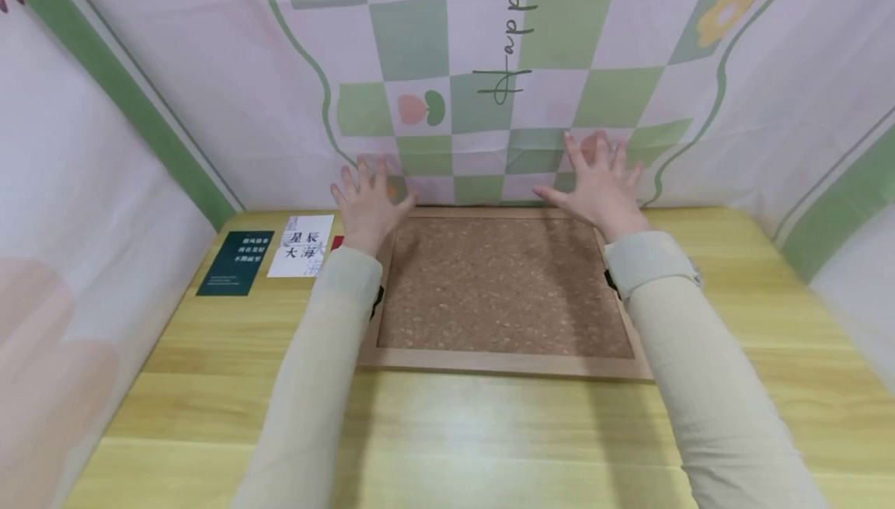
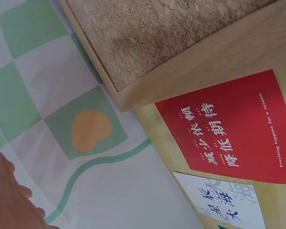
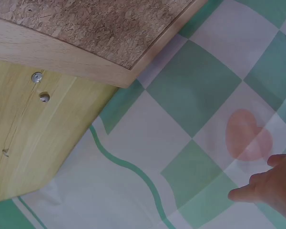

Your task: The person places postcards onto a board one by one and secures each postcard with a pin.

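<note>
My left hand [image 1: 367, 210] is held with fingers spread above the far left corner of a wood-framed cork board [image 1: 503, 291]. My right hand [image 1: 601, 190] is likewise spread, over the board's far right corner, in front of the checked cloth [image 1: 482, 105]. Both hold nothing; whether the fingertips touch the cloth I cannot tell. The board lies flat on the wooden table. Beside its left edge is a red card [image 2: 233, 129] with white writing, mostly hidden by the left arm in the head view.
A white card [image 1: 301, 246] and a dark green card [image 1: 236, 263] lie on the table [image 1: 475, 439], left of the board. Right of the board are small shiny round metal pieces [image 3: 36, 77] by a thin line. Cloth hangs at the back and sides.
</note>
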Tool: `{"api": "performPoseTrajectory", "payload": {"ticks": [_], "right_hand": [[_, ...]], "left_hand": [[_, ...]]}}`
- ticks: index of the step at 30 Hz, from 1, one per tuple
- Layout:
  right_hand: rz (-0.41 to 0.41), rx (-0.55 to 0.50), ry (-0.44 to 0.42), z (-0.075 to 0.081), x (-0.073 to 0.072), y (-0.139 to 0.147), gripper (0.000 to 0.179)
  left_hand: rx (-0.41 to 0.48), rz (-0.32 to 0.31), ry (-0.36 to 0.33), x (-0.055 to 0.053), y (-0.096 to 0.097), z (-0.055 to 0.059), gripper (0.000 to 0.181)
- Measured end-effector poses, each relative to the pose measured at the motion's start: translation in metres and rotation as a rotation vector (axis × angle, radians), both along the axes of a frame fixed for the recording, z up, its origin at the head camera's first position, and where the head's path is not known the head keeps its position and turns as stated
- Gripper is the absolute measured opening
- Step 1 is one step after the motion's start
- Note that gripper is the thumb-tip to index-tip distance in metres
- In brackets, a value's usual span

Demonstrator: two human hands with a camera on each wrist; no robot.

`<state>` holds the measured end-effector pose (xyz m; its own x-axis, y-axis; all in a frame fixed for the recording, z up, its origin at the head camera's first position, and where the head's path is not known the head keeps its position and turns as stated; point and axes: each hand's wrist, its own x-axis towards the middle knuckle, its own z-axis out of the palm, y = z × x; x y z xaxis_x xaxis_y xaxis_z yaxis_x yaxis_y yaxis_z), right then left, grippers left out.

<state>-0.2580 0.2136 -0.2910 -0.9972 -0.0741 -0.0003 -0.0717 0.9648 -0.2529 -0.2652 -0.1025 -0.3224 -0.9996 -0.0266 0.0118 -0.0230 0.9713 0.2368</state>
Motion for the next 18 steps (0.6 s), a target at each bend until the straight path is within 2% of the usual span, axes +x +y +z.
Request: {"api": "performPoseTrajectory", "payload": {"ticks": [8,18], "right_hand": [[0.017,0.018,0.035,0.001,0.0,0.003,0.093],[0.033,-0.047,0.054,-0.005,0.002,0.011,0.086]], "left_hand": [[0.0,0.012,0.017,-0.002,-0.003,0.001,0.086],[0.095,0.023,-0.004,-0.002,-0.012,-0.006,0.083]]}}
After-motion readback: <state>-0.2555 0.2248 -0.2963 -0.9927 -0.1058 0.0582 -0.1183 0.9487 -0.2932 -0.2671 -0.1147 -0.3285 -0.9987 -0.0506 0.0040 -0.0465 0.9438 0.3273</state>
